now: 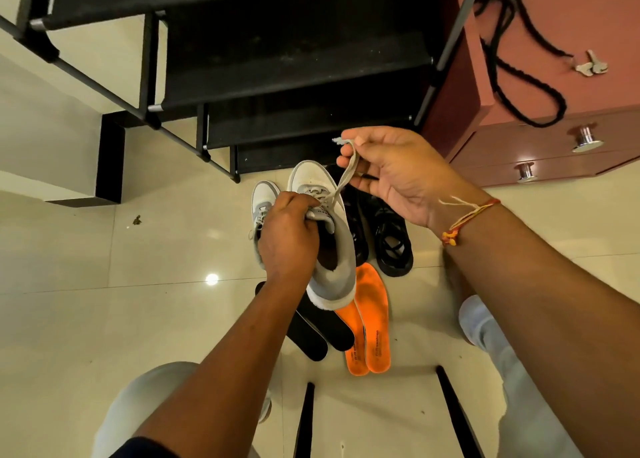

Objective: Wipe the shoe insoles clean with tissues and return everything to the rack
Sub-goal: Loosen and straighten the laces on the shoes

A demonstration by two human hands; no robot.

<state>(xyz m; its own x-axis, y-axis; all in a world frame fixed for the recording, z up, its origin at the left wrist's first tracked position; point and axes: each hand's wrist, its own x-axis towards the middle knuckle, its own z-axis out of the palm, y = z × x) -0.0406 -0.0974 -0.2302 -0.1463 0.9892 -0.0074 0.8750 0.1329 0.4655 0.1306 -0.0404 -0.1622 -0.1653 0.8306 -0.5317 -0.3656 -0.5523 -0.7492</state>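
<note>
My left hand (289, 230) grips a white and grey sneaker (327, 249) by its tongue, holding it up above the floor. My right hand (391, 173) pinches the end of that sneaker's lace (346, 173) and pulls it up and to the right. The second white sneaker (261, 197) stands on the floor just left of the held one, partly hidden by my left hand. Two orange insoles (372, 322) lie side by side on the tiles below the held shoe. Two black insoles (318, 333) lie to their left. No tissue is in sight.
A black shoe rack (277, 59) with bare shelves stands ahead. A pair of black shoes (391, 239) sits on the floor right of the sneakers. A reddish-brown drawer unit (540, 111) with keys on a black cord stands at right. Black stool legs (304, 419) frame the bottom, between my knees.
</note>
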